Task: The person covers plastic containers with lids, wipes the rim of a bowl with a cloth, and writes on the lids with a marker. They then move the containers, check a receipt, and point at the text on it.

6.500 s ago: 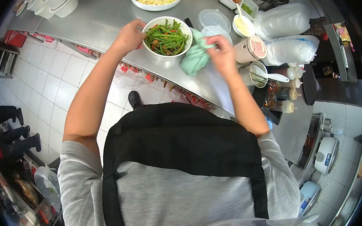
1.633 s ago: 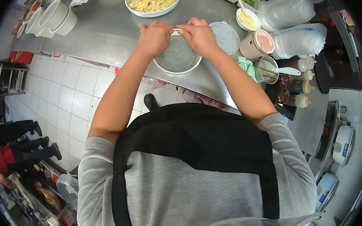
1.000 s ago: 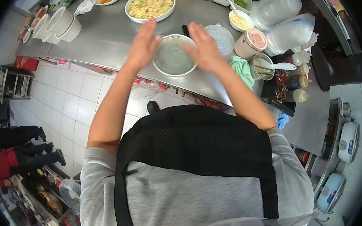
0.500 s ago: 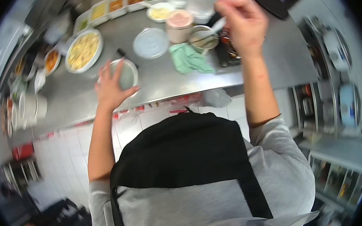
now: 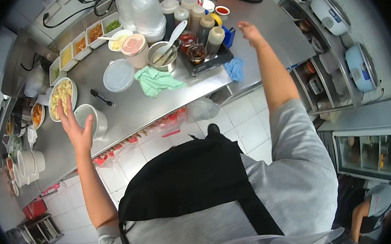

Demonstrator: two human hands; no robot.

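Lidded bowl (image 5: 97, 123) right at the thumb of the spread, empty left hand (image 5: 77, 129), well apart from the open right hand (image 5: 249, 29) out by the sauce bottles (image 5: 206, 27).

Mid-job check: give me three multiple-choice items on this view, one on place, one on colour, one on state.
1. The left hand is: A beside the white bowl; B in a sink; C on a stove.
2. The cloth by the metal pot is: A red; B green; C black.
3. The right hand is: A gripping a knife; B fisted; C open, empty.
Answers: A, its thumb is by the bowl's rim; B, it is pale green; C, its fingers are out with nothing in them.
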